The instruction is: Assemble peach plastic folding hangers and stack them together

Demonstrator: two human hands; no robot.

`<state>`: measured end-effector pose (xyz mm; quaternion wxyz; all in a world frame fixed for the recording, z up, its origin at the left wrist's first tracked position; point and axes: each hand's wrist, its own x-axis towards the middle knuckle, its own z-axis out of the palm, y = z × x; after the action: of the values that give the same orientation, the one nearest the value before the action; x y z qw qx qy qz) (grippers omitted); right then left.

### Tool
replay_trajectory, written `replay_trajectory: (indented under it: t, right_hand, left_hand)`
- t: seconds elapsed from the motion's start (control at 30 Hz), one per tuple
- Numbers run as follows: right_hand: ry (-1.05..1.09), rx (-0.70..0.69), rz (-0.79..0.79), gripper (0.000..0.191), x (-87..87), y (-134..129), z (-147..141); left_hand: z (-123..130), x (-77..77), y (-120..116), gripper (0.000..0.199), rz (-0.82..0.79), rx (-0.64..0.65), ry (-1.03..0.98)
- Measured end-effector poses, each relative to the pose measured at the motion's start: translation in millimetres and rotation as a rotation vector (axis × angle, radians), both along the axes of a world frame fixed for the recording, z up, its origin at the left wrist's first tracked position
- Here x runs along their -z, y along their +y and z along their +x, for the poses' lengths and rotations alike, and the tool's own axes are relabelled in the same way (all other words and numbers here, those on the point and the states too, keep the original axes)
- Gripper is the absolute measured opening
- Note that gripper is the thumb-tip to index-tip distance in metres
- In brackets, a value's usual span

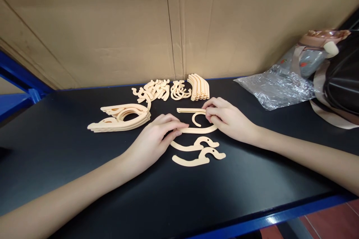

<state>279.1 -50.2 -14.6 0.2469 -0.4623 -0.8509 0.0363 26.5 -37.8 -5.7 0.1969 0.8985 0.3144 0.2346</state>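
Note:
A beige plastic folding hanger (196, 130) lies on the black table in front of me, its two arms folded side by side with a curved hook (195, 120) between them. The thumb and fingertips of my left hand (161, 134) pinch the left end of its near arm. My right hand (223, 115) has its fingers closed around the hanger's right end, hiding the joint there. Just nearer to me lie two loose curved hanger arms (190, 162), apart from my hands. Left of the hanger is a stack of folded hangers (134, 119).
Behind the hands are a pile of curved arms (157, 89), several loose hooks (179, 90) and a row of straighter arms (199, 86). A clear plastic bag (276, 87), a bottle (311, 54) and a black bag (343, 74) stand at right. Cardboard (117, 26) backs the table.

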Motion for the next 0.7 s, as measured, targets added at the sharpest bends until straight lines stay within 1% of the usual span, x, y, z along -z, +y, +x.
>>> replay_trajectory:
  t: [0.1,0.17,0.27,0.37,0.5,0.7]
  right_hand:
    - [0.035,-0.015,-0.020,0.020,-1.0,-0.7,0.2]
    - [0.070,-0.048,-0.011,0.019,-2.2,-2.0,0.0]
    - [0.096,-0.134,0.047,0.020,-3.8,-4.7,-1.1]
    - [0.077,-0.196,0.103,0.022,-4.8,-6.9,-2.6]
    - [0.063,-0.212,0.127,0.020,-5.7,-7.9,-3.5]
    - [0.066,-0.226,0.126,0.018,-4.2,-7.7,-2.3]
  left_hand:
    - [0.8,-0.3,-1.5,0.021,-0.001,0.026,-0.014]
    - [1.2,-1.2,-3.7,0.020,-0.012,0.052,-0.023]
    - [1.2,-2.9,-8.3,0.021,0.023,0.110,-0.033]
    - [0.6,-4.9,-12.3,0.014,0.089,0.151,0.006]
    - [-0.1,-5.5,-13.9,0.013,0.155,0.193,0.085]
    - [-0.4,-3.5,-13.4,0.014,0.199,0.221,0.074]
